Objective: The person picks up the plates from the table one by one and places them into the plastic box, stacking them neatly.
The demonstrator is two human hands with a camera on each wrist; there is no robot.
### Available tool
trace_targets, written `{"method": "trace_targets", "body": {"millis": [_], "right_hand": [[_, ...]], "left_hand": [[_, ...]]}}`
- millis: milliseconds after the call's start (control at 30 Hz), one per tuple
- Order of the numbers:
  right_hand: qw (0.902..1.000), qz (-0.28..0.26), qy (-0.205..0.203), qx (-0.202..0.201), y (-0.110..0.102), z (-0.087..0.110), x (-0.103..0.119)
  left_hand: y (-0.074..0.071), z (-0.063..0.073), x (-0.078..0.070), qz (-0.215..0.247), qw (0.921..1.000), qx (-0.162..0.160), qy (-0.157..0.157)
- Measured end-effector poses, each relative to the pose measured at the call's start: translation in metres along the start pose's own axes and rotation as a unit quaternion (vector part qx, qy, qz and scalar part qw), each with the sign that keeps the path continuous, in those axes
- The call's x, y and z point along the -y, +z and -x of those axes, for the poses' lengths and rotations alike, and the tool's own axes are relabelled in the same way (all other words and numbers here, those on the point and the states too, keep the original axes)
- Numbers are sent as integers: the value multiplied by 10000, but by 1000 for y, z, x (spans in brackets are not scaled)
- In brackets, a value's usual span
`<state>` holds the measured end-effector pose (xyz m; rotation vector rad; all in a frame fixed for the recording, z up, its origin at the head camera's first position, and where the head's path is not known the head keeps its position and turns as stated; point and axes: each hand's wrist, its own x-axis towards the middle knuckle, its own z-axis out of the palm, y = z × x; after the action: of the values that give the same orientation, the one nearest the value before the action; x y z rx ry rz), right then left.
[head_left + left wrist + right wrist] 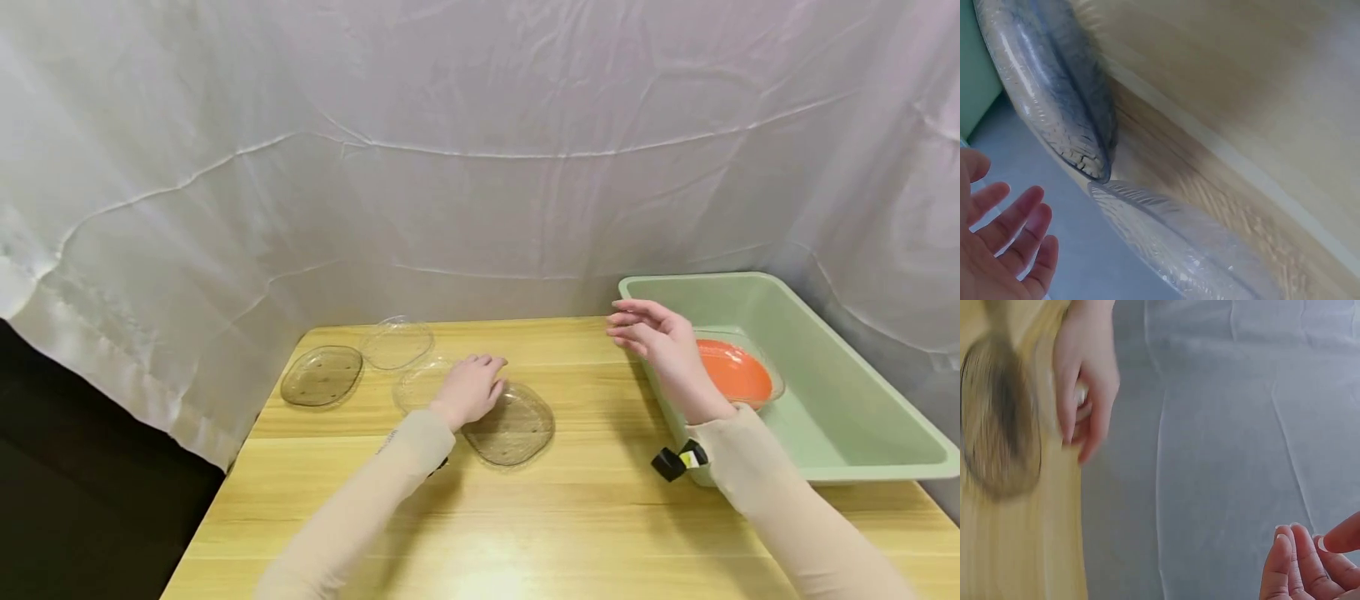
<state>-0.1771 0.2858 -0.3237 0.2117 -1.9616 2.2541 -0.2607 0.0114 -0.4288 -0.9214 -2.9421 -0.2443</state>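
My left hand point(474, 389) hovers over the left-middle of the wooden table, fingers loosely bent, holding nothing. Just right of it lies a smoky see-through dish point(516, 433), and a clear dish point(415, 385) is partly hidden behind the hand. In the left wrist view, the smoky dish point(1054, 87) and the clear dish point(1179, 250) lie edge to edge beyond the relaxed fingers point(1019, 231). My right hand point(675, 362) is raised beside the near-left wall of the green basin, its fingers softly bent. Nothing shows between them in the right wrist view.
Farther left on the table sit another smoky dish point(322, 377) and a clear dish point(397, 343). The green basin point(843, 417) stands at the right, containing an orange dish point(733, 371) with a clear rim around it. Grey-white cloth point(480, 225) hangs behind the table.
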Motion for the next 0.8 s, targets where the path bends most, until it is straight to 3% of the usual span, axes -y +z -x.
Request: {"method": "trace_targets", "body": {"millis": [333, 600, 800], "right_hand": [[9925, -340, 1149, 254, 35, 10, -31], [9738, -757, 2142, 40, 44, 15, -70], [9630, -852, 2558, -27, 47, 18, -93]], "left_hand": [[7, -2, 7, -194, 9998, 74, -45], [8, -4, 7, -234, 9995, 194, 29], [9, -4, 7, -278, 9994, 173, 77]]}}
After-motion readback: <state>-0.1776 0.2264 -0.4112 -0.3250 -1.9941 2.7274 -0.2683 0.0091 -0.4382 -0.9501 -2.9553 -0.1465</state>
